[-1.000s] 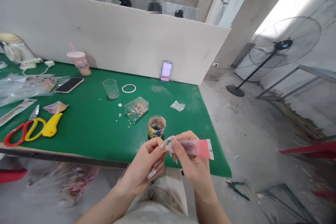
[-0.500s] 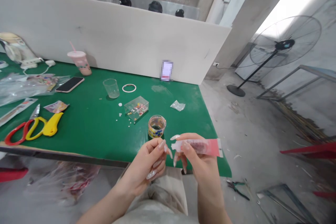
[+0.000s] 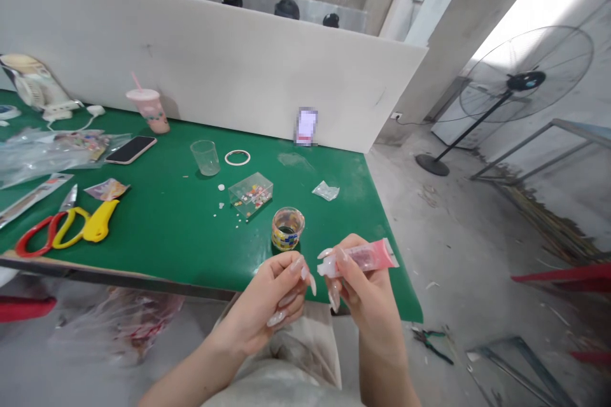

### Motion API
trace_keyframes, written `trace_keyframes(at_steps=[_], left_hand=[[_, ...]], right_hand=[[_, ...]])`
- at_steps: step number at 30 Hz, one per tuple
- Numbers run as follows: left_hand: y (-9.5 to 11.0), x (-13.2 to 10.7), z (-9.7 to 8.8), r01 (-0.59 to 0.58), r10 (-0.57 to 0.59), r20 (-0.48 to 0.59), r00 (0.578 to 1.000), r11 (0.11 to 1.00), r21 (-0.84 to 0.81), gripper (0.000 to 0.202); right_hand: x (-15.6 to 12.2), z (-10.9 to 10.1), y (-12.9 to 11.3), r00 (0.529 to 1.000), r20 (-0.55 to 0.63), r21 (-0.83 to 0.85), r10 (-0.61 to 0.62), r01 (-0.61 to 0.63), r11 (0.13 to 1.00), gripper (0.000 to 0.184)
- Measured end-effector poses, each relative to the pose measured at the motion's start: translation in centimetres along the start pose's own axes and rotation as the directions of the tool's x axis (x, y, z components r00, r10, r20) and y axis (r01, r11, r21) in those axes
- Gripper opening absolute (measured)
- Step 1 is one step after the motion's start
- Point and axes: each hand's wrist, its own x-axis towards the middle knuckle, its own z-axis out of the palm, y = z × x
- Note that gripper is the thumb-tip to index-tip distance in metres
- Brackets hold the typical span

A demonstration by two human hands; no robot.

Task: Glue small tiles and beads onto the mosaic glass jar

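Note:
My right hand (image 3: 365, 280) grips a pink-and-clear squeeze tube (image 3: 366, 258), its whitish nozzle end pointing left. Across a small gap from the nozzle, my left hand (image 3: 281, 289) is closed in a pinch. A tiny whitish piece (image 3: 304, 273) shows at its fingertips, too small to name. Just beyond both hands, a small clear cup covered with coloured mosaic squares (image 3: 287, 238) stands upright on the green table (image 3: 191, 254). Behind it, to the left, lies a clear plastic box (image 3: 252, 196) with many small coloured pieces, and a few loose ones are scattered beside it.
A clear cup (image 3: 205, 159), a white ring (image 3: 237, 158) and a small plastic packet (image 3: 326, 191) lie farther back. Scissors (image 3: 64, 232), a yellow-handled tool (image 3: 99, 222), a phone (image 3: 131, 150) and a pink tumbler (image 3: 150, 111) are leftward. A white partition (image 3: 229, 76) borders the back.
My right hand has drawn slightly away from the left, and the tube now tilts with its rear end higher. My left hand keeps its pinch. The view has shifted a little.

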Motion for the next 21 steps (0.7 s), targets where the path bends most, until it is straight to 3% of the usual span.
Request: trace_keyframes(at_steps=[7,21], left_hand=[[0.05,-0.12,0.04,0.076,-0.071,0.084,0.994,0.995,-0.063,0.042],[-0.13,0.14,-0.03,0.014,-0.014,0.076,0.997,1.0,-0.005,0.046]], right_hand=[[-0.36,-0.04,0.16,0.996,0.019,-0.076,-0.09,0.091,0.993,0.026],[-0.34,0.27,-0.12,0.994,0.057,-0.061,-0.09,0.094,0.994,0.025]])
